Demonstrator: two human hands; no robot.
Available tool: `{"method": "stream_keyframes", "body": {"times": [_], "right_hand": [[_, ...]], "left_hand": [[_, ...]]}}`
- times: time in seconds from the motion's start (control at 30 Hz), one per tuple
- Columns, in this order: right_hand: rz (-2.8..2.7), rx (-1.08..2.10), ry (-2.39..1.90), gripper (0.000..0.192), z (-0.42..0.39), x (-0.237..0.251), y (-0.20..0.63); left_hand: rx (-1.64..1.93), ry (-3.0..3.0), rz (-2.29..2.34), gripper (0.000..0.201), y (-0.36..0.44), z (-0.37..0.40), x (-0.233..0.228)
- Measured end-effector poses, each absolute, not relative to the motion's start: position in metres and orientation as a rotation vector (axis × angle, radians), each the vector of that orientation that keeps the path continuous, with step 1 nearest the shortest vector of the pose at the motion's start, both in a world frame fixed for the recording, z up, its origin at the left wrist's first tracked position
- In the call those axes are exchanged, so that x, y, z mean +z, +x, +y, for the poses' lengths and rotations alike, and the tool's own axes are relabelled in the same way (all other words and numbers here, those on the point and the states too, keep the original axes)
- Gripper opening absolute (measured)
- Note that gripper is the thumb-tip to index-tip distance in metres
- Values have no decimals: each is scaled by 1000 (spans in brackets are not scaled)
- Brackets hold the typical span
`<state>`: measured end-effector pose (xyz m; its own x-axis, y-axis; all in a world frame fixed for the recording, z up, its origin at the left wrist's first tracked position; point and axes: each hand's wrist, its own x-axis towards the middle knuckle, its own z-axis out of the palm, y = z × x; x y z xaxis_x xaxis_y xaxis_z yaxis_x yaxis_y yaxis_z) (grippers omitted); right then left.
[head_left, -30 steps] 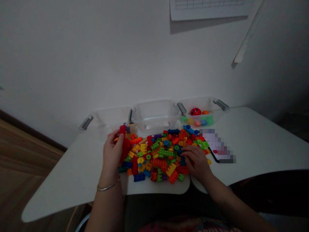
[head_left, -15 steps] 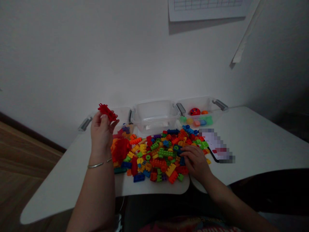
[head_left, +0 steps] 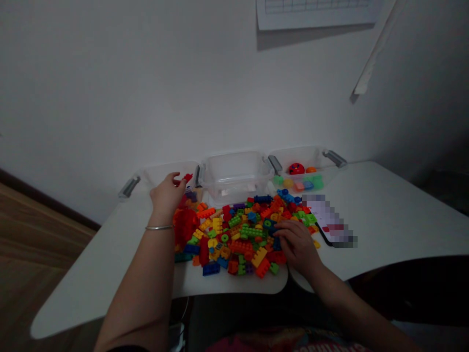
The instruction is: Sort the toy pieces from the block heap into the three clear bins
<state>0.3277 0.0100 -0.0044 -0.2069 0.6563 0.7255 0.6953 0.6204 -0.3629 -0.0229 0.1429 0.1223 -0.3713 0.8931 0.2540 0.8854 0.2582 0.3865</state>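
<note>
My left hand [head_left: 167, 194] reaches over the left clear bin [head_left: 156, 173]. A small, jagged red toy piece [head_left: 188, 177] shows at its fingertips, pinched there and partly hidden by the fingers. My right hand [head_left: 300, 247] rests at the right edge of the heap of toy bricks [head_left: 242, 232]. Its fingers are stretched out and apart, touching the dark blue bricks [head_left: 277, 243], with no piece visibly gripped. Bricks of many colours lie loose in the heap, with a larger red piece [head_left: 186, 225] on its left side, near my left wrist.
A middle clear bin [head_left: 238, 168] stands against the wall. The right clear bin [head_left: 304, 159] holds a red round toy [head_left: 296, 168] and several coloured pieces. A blurred-out phone [head_left: 330, 222] lies right of the heap. The white table [head_left: 395, 210] has a curved front edge.
My left hand has moved right and slightly down with the red piece, from raised beside the left bin to over it. My right hand has stayed in place.
</note>
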Motion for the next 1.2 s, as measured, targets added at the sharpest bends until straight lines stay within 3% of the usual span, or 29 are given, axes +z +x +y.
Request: {"method": "stream_keyframes", "body": {"times": [0.23, 0.43, 0.57, 0.9, 1.07, 1.2], "right_hand": [[-1927, -43, -1066, 17, 12, -6, 329], [-1932, -53, -1067, 16, 12, -6, 329], [-1935, -61, -1060, 17, 11, -6, 329], [-1939, -36, -1082, 16, 10, -3, 330], [-1937, -40, -1096, 17, 10, -4, 329], [-1907, -53, -1106, 18, 7, -1, 330]], "left_hand": [[263, 1792, 2578, 55, -15, 141, 132], [190, 1850, 2622, 55, -12, 140, 130], [364, 1940, 2585, 50, -16, 139, 127], [1322, 2345, 2048, 44, -10, 103, 118], [1297, 2421, 1871, 40, 23, 54, 95], [1006, 2536, 1897, 37, 53, 15, 64]]}}
